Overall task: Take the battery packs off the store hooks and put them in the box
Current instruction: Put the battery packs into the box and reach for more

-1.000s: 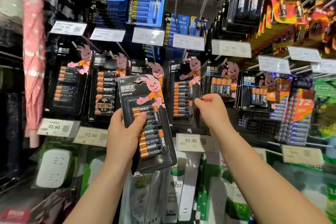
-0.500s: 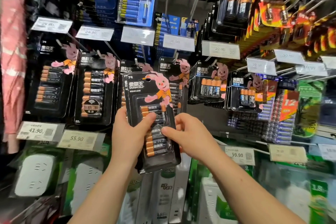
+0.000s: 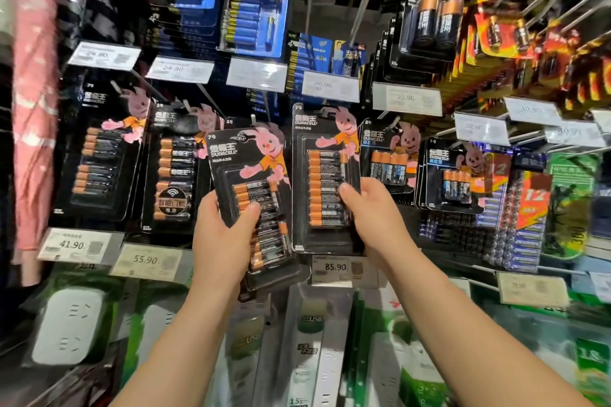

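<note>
nearest the camera, the left hand [image 3: 220, 241] holds a stack of battery packs [image 3: 256, 205] already off the hooks, fingers curled behind, thumb pressed across the front. the stack tilts slightly, top leaning left. just beside it, the right hand [image 3: 370, 211] grips the right edge of the next battery pack [image 3: 325, 178], thumb on the front, fingers hidden behind; this pack appears to hang on its hook [image 3: 329, 114] above the 85.90 price tag [image 3: 344, 269]. judged step: remove this pack. draw it straight toward the body along the hook so the hanger slot slides clear without tearing. keep the grip low on the card edge, not on the plastic bubble. hold the left-hand stack away from the path, then lay the freed pack on top. behind, more packs hang in rows left and right, with blue packs [image 3: 254, 18] above. the box is not in view; its place cannot be told.
</note>
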Motion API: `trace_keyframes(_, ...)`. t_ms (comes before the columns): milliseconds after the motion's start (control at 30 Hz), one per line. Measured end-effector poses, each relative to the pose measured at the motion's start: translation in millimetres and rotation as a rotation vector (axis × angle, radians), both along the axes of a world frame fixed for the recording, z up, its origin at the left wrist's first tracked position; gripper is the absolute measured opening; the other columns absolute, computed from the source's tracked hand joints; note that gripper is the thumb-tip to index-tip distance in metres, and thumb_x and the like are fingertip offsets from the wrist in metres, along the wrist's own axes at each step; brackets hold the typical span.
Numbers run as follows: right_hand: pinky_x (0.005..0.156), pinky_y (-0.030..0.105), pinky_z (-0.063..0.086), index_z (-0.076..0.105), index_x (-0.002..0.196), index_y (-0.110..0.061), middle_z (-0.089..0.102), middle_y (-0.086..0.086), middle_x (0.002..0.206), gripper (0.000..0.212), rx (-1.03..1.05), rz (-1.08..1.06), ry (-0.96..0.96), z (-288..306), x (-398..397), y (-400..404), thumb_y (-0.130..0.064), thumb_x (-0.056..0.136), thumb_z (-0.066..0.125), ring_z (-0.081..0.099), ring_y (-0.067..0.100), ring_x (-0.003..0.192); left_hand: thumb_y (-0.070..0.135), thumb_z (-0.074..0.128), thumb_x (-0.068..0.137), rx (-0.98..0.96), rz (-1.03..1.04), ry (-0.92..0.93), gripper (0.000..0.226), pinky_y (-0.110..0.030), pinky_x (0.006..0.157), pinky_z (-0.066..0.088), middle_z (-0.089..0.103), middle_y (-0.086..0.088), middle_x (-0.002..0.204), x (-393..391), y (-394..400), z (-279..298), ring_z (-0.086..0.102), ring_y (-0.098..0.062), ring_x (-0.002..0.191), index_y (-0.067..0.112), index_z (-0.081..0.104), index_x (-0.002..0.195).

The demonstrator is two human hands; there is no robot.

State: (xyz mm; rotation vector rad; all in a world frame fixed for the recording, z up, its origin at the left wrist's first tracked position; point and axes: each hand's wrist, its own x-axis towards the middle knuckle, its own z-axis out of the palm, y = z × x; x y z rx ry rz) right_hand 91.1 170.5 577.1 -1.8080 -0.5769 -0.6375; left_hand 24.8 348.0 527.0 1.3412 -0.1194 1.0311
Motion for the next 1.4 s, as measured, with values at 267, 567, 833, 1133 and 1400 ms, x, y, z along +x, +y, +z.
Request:
trace_keyframes(267,0.078,0.031,0.039,0.051,0.119,-0.009,0.054,0.003,0.107,0.039,0.028,-0.067,-0.003,11.1,18.4,6.4,-0.041,0.096,0.05,0.052,0.02,0.098,0.016,0.062,0.094,-0.025,0.013,-0.006,0.023,-0.053,0.09,0.054,0.069,-0.004,0.106,-5.6,9.6,0.4,0.067,-0.024,0.099,0.015,0.057,0.116)
trace_keyframes(567,0.067,0.026,0.036,0.047,0.107,-0.016,0.044,-0.012,0.087,0.032,0.033,-0.064,0.128,-3.3,26.6,11.4,-0.046,0.096,0.049,0.044,0.005,0.077,0.018,0.062,0.094,0.021,-0.044,-0.022,0.024,-0.039,0.073,0.05,0.065,0.001,0.093,-1.5,3.6,2.6,0.061,-0.021,0.083,0.015,0.056,0.118)
trace_keyframes(833,0.089,0.026,0.037,0.047,0.122,-0.02,0.043,-0.008,0.115,0.034,-0.045,-0.241,-0.192,-17.5,-8.1,-5.8,-0.035,0.093,0.057,0.045,0.008,0.105,0.018,0.061,0.094,0.019,-0.081,0.0,0.019,-0.045,0.088,0.055,0.07,0.004,0.103,5.3,-7.1,0.1,0.067,-0.02,0.096,0.031,0.057,0.108)
trace_keyframes(1133,0.077,0.032,0.057,0.054,0.113,-0.017,0.07,-0.004,0.09,0.021,-0.166,0.241,0.087,-17.7,-22.6,10.5,-0.02,0.093,0.061,0.069,0.005,0.079,0.014,0.06,0.096,0.032,-0.17,-0.058,0.02,-0.047,0.09,0.055,0.07,0.001,0.106,11.6,-30.7,12.1,0.068,-0.022,0.101,0.03,0.057,0.107)
trace_keyframes(1400,0.097,0.044,0.048,0.054,0.119,-0.019,0.067,-0.003,0.112,0.022,0.101,0.133,0.075,-6.5,-8.6,9.5,-0.022,0.097,0.054,0.064,0.016,0.104,0.021,0.057,0.098,0.024,-0.276,-0.039,0.023,-0.031,0.089,0.051,0.067,0.013,0.09,6.2,-23.2,26.1,0.066,-0.008,0.099,0.041,0.047,0.103)
